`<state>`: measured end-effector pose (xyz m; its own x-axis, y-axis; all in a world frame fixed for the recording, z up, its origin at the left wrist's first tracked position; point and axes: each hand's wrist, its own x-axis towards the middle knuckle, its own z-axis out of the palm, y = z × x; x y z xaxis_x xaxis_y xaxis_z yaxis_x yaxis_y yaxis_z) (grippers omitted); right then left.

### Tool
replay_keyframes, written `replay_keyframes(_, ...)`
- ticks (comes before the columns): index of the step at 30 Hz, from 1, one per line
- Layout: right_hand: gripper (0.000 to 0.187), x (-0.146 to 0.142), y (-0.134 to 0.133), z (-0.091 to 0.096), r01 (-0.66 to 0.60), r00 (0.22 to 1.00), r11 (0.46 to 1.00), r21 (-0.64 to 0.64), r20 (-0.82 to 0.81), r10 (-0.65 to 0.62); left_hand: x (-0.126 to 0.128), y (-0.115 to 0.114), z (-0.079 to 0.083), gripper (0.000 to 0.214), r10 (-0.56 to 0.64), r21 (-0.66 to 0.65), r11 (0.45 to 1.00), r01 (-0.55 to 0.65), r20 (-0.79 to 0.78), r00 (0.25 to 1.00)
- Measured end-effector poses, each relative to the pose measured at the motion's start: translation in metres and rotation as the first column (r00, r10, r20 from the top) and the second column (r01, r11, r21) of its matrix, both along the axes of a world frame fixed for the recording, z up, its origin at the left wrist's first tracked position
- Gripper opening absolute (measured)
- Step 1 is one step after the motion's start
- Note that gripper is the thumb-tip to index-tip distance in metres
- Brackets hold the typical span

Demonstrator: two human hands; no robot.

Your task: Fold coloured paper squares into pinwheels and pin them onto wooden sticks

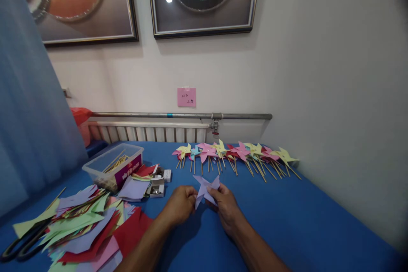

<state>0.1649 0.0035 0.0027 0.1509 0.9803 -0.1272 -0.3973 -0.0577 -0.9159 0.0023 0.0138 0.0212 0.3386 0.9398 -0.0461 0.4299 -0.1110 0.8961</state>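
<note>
A pale lilac paper pinwheel point(205, 188) is held just above the blue table point(318, 221), its pointed flaps folded toward the centre. My left hand point(180, 205) pinches its left side with curled fingers. My right hand point(225, 205) grips its right and lower side, fingers closed on the paper. Both forearms reach in from the bottom edge.
A row of finished coloured pinwheels on sticks point(236, 155) lies along the far edge. At left are a heap of cut coloured paper point(86, 225), black scissors point(22, 244), a clear tub of sticks point(113, 168) and a small box of pins point(157, 187). A radiator and wall stand behind.
</note>
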Motion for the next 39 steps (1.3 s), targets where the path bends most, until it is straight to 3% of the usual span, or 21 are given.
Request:
replay_keyframes(9, 0.024, 0.000, 0.001, -0.002, -0.023, 1.000, 1.000, 0.014, -0.012, 0.024, 0.003, 0.001, -0.003, 0.018, 0.022, -0.002, 1.000, -0.022, 0.027, 0.999)
replay_keyframes(20, 0.025, -0.001, 0.004, -0.007, -0.042, 0.997, 0.996, 0.078, -0.060, 0.047, 0.005, -0.005, 0.005, 0.021, 0.030, -0.015, 0.999, -0.030, 0.017, 0.999)
replay_keyframes(29, 0.022, 0.000, 0.005, -0.008, -0.050, 0.996, 0.998, 0.046, -0.074, 0.053, 0.005, -0.006, 0.005, 0.020, 0.048, 0.089, 0.995, -0.042, -0.072, 0.996)
replay_keyframes(39, 0.022, -0.002, 0.005, -0.006, -0.041, 0.996, 0.998, 0.049, -0.078, 0.045, 0.006, -0.009, 0.008, 0.021, 0.047, 0.100, 0.994, -0.038, -0.087, 0.995)
